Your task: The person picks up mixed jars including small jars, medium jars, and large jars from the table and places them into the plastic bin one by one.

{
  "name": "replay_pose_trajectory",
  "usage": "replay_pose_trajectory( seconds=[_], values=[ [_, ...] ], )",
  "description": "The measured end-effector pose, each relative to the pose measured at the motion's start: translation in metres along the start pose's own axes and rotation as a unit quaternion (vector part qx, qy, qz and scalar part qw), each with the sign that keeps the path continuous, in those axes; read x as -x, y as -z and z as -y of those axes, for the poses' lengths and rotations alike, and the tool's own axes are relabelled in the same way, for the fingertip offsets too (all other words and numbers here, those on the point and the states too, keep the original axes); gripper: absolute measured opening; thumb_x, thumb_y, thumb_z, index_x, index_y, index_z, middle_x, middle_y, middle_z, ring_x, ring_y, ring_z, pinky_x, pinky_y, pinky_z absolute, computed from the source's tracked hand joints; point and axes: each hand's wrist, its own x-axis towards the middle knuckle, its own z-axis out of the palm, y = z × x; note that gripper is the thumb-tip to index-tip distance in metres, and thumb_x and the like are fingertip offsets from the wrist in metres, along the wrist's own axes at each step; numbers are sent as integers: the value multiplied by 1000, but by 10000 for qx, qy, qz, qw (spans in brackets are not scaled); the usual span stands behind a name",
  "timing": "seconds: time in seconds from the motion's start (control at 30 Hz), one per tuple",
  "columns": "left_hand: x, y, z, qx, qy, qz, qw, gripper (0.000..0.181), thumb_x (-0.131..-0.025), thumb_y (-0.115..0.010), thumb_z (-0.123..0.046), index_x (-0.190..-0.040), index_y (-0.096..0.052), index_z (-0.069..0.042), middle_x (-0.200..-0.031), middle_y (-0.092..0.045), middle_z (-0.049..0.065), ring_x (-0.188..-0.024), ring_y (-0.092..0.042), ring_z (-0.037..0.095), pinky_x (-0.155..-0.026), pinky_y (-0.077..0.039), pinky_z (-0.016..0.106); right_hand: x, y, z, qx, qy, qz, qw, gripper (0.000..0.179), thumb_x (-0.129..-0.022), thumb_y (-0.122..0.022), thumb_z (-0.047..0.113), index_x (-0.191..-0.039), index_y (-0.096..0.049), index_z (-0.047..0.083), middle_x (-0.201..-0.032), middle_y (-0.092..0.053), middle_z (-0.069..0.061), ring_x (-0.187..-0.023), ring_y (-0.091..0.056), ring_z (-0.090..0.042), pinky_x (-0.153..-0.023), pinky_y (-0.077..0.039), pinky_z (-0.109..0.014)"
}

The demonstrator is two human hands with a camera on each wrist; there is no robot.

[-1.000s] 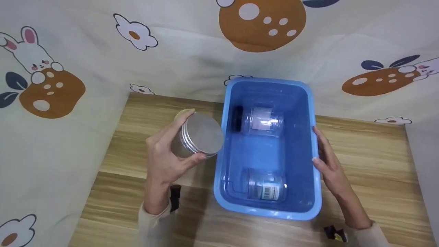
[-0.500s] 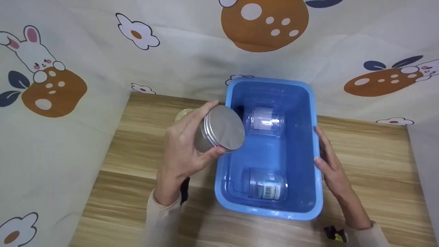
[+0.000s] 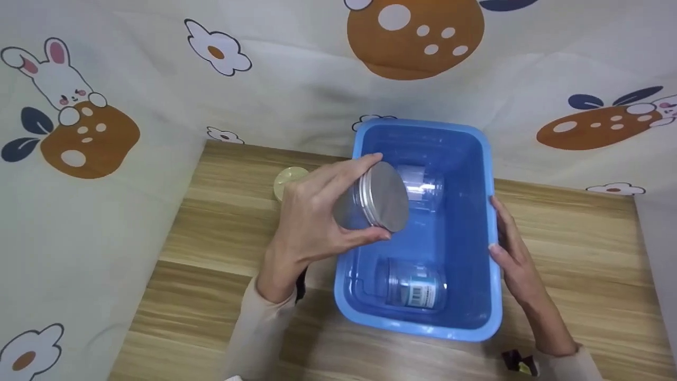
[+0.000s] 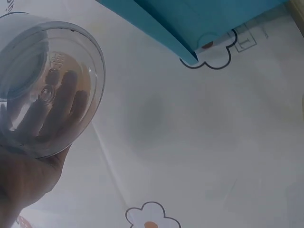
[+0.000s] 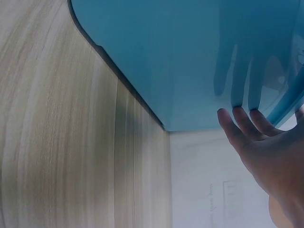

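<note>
Right hand [image 5: 273, 159] against glossy blue bin [image 5: 166, 61], wood-grain tabletop [image 5: 61, 142], white backdrop [image 5: 204, 166]

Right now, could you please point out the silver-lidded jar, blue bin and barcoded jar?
Silver-lidded jar [image 3: 387, 197], head view: lid.
Blue bin [image 3: 418, 328], head view: near rim.
Barcoded jar [image 3: 422, 292], head view: label.

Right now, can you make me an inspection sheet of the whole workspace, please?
Surface: wood-grain top, blue bin standing on it
Job's things: silver-lidded jar tilted over the blue bin; barcoded jar and second clear jar on their sides inside
Clutter: pale round object, partly hidden by left hand
Hands: left hand grips silver-lidded jar; right hand touches the blue bin's side
Cables: nothing seen
Surroundings: cloth printed with rabbits, fruit and flowers
</note>
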Motion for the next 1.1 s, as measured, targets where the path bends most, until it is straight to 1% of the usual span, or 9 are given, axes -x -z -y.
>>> replay_pose_trajectory(
  seconds=[0.1, 0.27, 0.4, 0.43, 0.63, 0.77, 0.83, 0.97, 1.1],
  values=[
    [-3, -6, -1, 86, -41, 129, 9999, 88, -74, -65, -78, -137, -61, -16, -125, -69, 2, -107, -67, 16, -85, -56, 29, 2, 1, 0, -35, 51, 51, 10000, 67, -98, -39, 1, -160, -15, 13, -166, -11, -8, -148, -19, -23, -111, -29, -23],
    [-3, -12, -1, 34, -38, 316, 9995, 90, -69, -72, -76, -138, -60, -17, -124, -69, 1, -105, -67, 16, -81, -56, 29, 2, 0, 0, 51, -58, -31, 10000, 67, -99, -42, 5, -160, -17, 14, -166, -12, -7, -149, -17, -24, -112, -27, -26],
    [-4, -16, -3, 3, -24, 421, 9991, 91, -67, -75, -73, -137, -60, -17, -126, -68, 2, -110, -66, 16, -86, -56, 29, 1, -1, 1, 71, -197, -120, 9997, 67, -98, -44, 8, -160, -19, 16, -166, -14, -5, -149, -17, -26, -112, -27, -29],
    [-5, -18, -3, -32, -43, 443, 9990, 91, -67, -76, -73, -137, -61, -17, -126, -68, 1, -111, -65, 16, -86, -55, 30, 1, -1, 1, 27, -158, -82, 9998, 67, -99, -44, 8, -160, -18, 16, -166, -13, -6, -149, -16, -26, -112, -27, -28],
    [-12, -31, -6, -393, -271, 724, 9962, 93, -66, -71, -79, -138, -60, -21, -125, -68, -2, -110, -66, 15, -78, -57, 29, 2, -1, 0, -140, -125, -8, 9998, 67, -99, -40, 6, -160, -15, 15, -167, -8, -6, -150, -12, -25, -113, -23, -28],
    [-13, -41, -5, -491, -286, 1051, 9928, 94, -67, -66, -83, -140, -58, -23, -126, -67, -2, -109, -65, 16, -79, -56, 30, 2, -1, 1, -136, -145, -15, 9998, 67, -99, -40, 6, -161, -15, 16, -167, -8, -6, -150, -12, -26, -114, -22, -33],
    [-12, -44, -4, -461, -264, 1125, 9922, 95, -67, -66, -83, -141, -57, -24, -127, -66, -2, -110, -65, 17, -80, -56, 30, 1, -2, 1, -152, -123, 19, 9998, 67, -99, -39, 6, -161, -14, 15, -167, -7, -7, -150, -12, -27, -114, -21, -34],
    [-11, -48, -2, -473, -270, 1203, 9912, 99, -63, -65, -86, -142, -56, -26, -129, -65, -2, -111, -64, 17, -77, -56, 30, 0, -3, 1, -157, -229, -16, 9996, 67, -99, -40, 8, -161, -14, 17, -167, -7, -5, -150, -11, -27, -116, -18, -41],
    [-10, -51, -1, -649, -274, 1485, 9864, 101, -62, -61, -89, -143, -55, -28, -130, -64, -2, -111, -63, 18, -73, -54, 30, 0, -3, 0, -117, -418, -99, 9990, 68, -99, -41, 11, -161, -14, 20, -167, -8, -2, -150, -10, -29, -116, -15, -50]
  ],
)
